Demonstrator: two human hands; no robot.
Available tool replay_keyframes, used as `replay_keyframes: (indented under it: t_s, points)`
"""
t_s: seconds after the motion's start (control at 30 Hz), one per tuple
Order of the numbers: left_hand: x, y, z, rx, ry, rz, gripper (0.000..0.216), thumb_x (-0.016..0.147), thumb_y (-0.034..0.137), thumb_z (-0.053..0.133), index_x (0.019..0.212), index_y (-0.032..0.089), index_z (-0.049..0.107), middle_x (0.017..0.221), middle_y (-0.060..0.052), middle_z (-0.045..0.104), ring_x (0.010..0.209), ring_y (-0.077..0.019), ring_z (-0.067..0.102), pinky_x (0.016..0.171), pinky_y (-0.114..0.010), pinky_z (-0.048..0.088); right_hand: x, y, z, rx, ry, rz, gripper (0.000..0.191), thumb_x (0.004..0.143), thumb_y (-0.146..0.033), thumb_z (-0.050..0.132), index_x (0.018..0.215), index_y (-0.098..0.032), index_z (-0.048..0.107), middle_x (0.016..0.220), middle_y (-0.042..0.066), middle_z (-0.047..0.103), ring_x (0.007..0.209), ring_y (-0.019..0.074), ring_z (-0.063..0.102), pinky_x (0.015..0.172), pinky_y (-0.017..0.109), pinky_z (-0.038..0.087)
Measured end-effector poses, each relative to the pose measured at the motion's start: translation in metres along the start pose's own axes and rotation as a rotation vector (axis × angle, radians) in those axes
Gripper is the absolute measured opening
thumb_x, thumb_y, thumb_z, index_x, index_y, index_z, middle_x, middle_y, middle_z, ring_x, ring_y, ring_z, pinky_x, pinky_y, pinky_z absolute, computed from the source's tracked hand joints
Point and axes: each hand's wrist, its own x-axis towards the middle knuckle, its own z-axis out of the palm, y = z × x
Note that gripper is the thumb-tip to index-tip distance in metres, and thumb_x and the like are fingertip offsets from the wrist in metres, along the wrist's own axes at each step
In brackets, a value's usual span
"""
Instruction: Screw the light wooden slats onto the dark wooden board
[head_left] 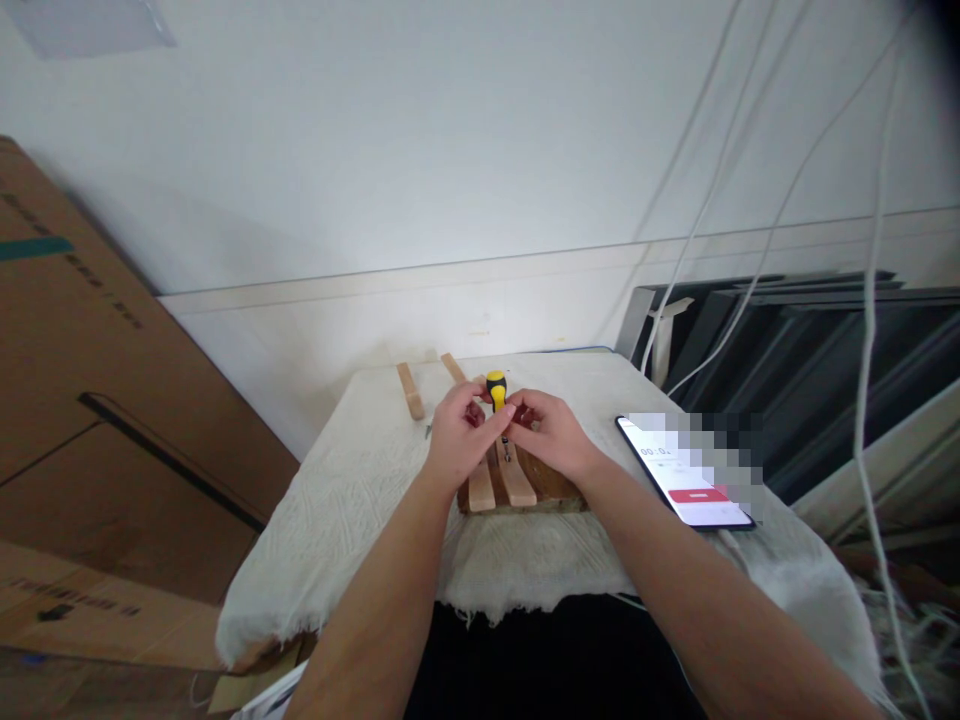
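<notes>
Yellow screwdriver (497, 388) partly hidden by your hands (459, 435); fingers (495, 426) bunched close, can't tell if clamped. White cloth (337, 520) below, wall (450, 170) beyond.

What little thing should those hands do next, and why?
Maybe gently twist the yellow screwdriver, because it points down at a wooden strip and the left hand and right hand are close around it.
</notes>
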Motion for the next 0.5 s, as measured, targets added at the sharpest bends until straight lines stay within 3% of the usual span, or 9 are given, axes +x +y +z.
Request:
replay_keyframes:
  t_s: [0.13, 0.27, 0.4, 0.5]
  points:
    - [0.0, -0.0012, -0.0002, 0.021, 0.026, 0.008, 0.023, 0.077, 0.038, 0.065, 0.075, 0.017, 0.055, 0.069, 0.002, 0.052, 0.056, -0.0081, 0.044, 0.052, -0.021, 0.036, -0.0001, -0.0024, 0.0009, -0.005, 0.007, 0.014, 0.014, 0.074, -0.031, 0.062, 0.077, -0.018, 0.058, 0.069, -0.001, 0.059, 0.06, 0.0116, 0.052, 0.056, 0.024, 0.043]
    - [0.0009, 0.0005, -0.0023, 0.033, -0.004, 0.062, 0.019, 0.082, 0.035, 0.06, 0.076, 0.017, 0.059, 0.075, -0.001, 0.055, 0.062, -0.0102, 0.049, 0.057, -0.023, 0.039, -0.0001, -0.0033, 0.0, 0.003, -0.05, -0.003, 0.017, 0.08, -0.032, 0.057, 0.088, -0.018, 0.061, 0.078, 0.002, 0.063, 0.067, 0.0139, 0.057, 0.06, 0.026, 0.045]
    - [0.0009, 0.0012, -0.0022, 0.028, -0.013, 0.077, 0.016, 0.084, 0.031, 0.057, 0.083, 0.017, 0.063, 0.082, -0.004, 0.059, 0.071, -0.0125, 0.053, 0.062, -0.024, 0.042, 0.0002, 0.0004, 0.0002, -0.028, -0.061, -0.019, 0.017, 0.082, -0.033, 0.054, 0.08, -0.018, 0.062, 0.073, 0.001, 0.063, 0.063, 0.0133, 0.055, 0.059, 0.026, 0.043]
    - [0.0006, 0.0015, -0.0006, 0.039, 0.003, 0.041, 0.018, 0.08, 0.034, 0.062, 0.083, 0.016, 0.062, 0.081, -0.003, 0.059, 0.063, -0.0102, 0.05, 0.057, -0.023, 0.04, 0.0003, 0.0024, 0.0013, -0.055, -0.026, -0.003, 0.014, 0.077, -0.032, 0.059, 0.076, -0.018, 0.059, 0.068, -0.001, 0.059, 0.058, 0.0119, 0.052, 0.056, 0.025, 0.04]
